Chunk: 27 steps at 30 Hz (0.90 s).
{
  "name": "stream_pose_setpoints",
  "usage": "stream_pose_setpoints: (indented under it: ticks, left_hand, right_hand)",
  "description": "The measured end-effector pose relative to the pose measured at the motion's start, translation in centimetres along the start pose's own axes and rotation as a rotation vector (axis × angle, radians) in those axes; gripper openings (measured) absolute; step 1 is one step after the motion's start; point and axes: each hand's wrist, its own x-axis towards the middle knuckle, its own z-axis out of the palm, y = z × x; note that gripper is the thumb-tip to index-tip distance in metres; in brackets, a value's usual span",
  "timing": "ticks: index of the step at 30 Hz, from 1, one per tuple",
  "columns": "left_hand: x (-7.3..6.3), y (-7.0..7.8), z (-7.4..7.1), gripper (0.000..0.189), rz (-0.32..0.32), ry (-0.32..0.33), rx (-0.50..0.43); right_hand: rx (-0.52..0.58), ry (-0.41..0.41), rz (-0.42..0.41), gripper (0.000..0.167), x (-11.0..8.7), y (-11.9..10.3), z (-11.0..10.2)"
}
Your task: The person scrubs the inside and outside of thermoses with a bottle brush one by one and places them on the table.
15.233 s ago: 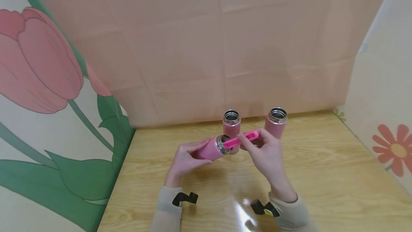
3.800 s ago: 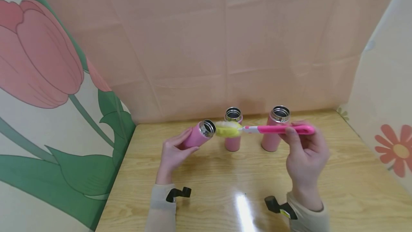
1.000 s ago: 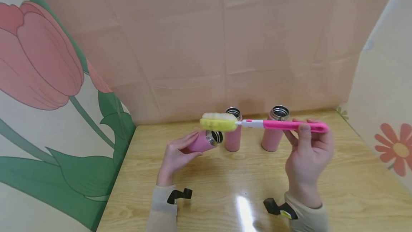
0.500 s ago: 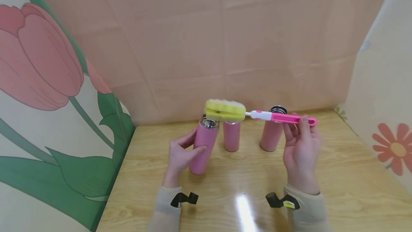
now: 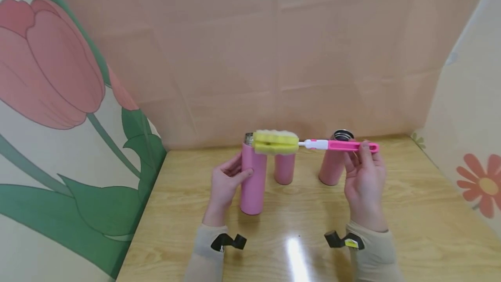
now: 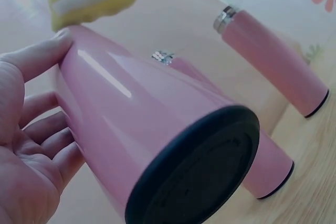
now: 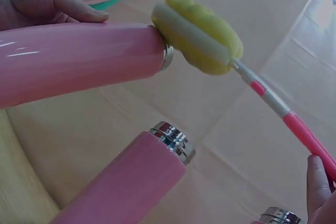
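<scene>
My left hand (image 5: 225,186) grips a pink thermos bottle (image 5: 253,186) by its side, nearly upright, its black base (image 6: 194,166) facing the left wrist camera. The bottle has no lid and a steel neck (image 7: 167,57). Between thumb and fingers my right hand (image 5: 365,182) holds a sponge bottle brush (image 5: 344,145) level by its pink handle. Its yellow and white sponge head (image 5: 275,142) lies across the top of the bottle, right at the neck and shoulder, covering part of the steel rim in the head view.
Behind stand two more pink lidless bottles, one in the middle (image 5: 284,171) partly covered by the sponge, the other (image 5: 331,169) close to my right hand. The wooden table (image 5: 172,212) meets a pinkish backdrop (image 5: 219,77), with flower-printed panels at both sides.
The brush was inside the bottle at first, then came out. The bottle has since turned from tilted to nearly upright, and the sponge has come down to its neck.
</scene>
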Motion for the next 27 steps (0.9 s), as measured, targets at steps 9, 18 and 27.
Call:
stream_pose_setpoints:
  ticks: [9,18,27]
  left_hand:
    - [-0.23,0.18,0.16,0.059,-0.011,-0.025,-0.041]
    - [-0.43,0.28,0.35,0.058,-0.018,-0.014,-0.077]
    - [-0.36,0.12,0.58,0.053,-0.008,-0.006,-0.112]
  right_hand:
    - [-0.041,-0.004,-0.007,0.021,0.08,0.07,-0.11]
    - [-0.042,-0.016,-0.023,0.02,0.27,0.16,-0.06]
    - [-0.074,-0.026,-0.015,0.021,0.26,0.07,-0.28]
